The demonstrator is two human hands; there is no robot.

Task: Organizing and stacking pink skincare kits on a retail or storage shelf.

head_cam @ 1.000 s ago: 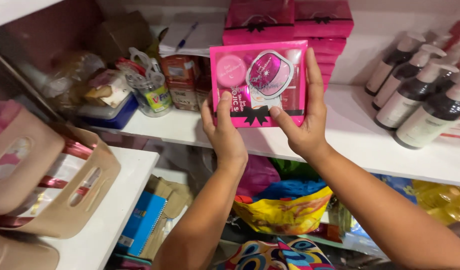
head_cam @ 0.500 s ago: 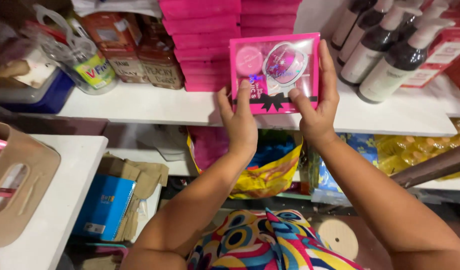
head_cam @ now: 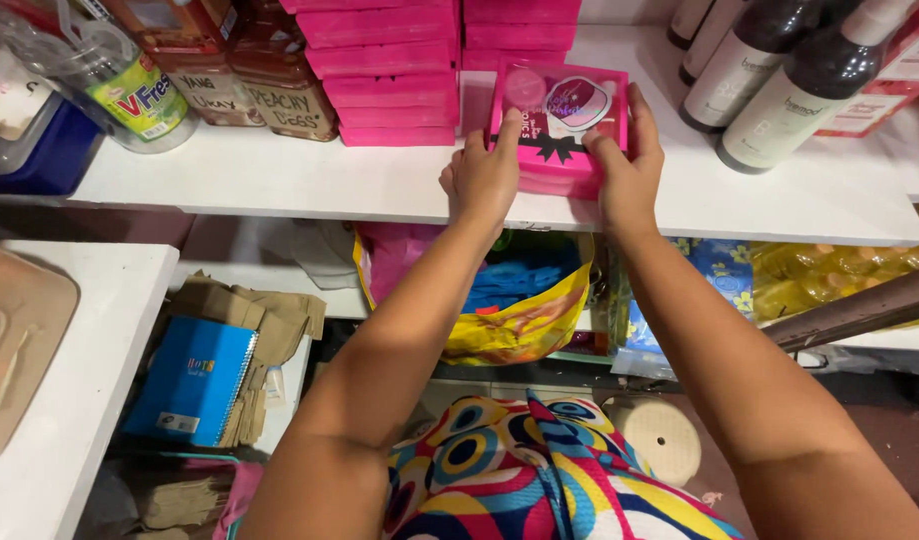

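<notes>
Pink gift box [head_cam: 564,120] sits upper centre on the white shelf [head_cam: 279,180], gripped between my left hand [head_cam: 484,175] and right hand [head_cam: 627,170]. Two stacks of pink boxes [head_cam: 389,65] behind; two dark bottles [head_cam: 789,90] upper right.

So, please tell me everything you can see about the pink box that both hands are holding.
The pink box is flat and rectangular, bright pink, with a clear window on top showing round pink items inside and a black ribbon-and-bow band across its near part. It looks like card and plastic film. It lies tilted on another pink box on the white shelf. The left hand and right hand grip its sides, fingers on top.
</notes>
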